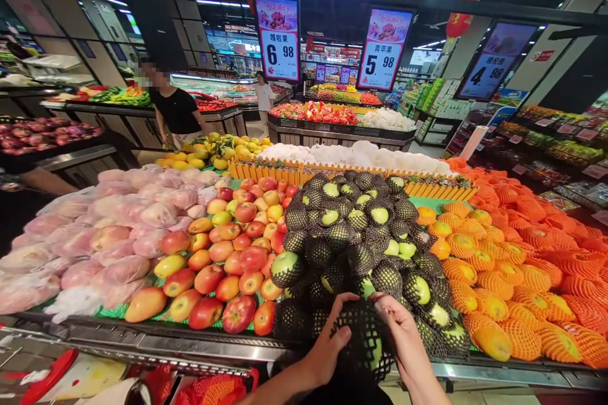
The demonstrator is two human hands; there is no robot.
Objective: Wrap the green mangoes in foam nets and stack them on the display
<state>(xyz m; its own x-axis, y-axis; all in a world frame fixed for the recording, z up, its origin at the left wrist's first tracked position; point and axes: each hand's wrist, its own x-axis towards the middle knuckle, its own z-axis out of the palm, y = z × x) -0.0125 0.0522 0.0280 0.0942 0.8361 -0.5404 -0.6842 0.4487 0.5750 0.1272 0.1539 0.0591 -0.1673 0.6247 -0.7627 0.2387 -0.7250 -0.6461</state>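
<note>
Both my hands hold one green apple [375, 354] wrapped in a black foam net [363, 335], just in front of the fruit stand's edge. My left hand [332, 345] pinches the net on the left side, fingers closed on the mesh. My right hand [403, 332] grips the net from the right, fingers curled over its top. Right behind them lies a heap of green apples in black nets [361, 234].
Red apples [237, 253] lie left of the heap, bagged pink fruit [109, 234] further left, oranges in orange nets [522, 266] on the right. A metal rail [190, 345] edges the stand. A person in a black shirt [175, 111] stands behind the display.
</note>
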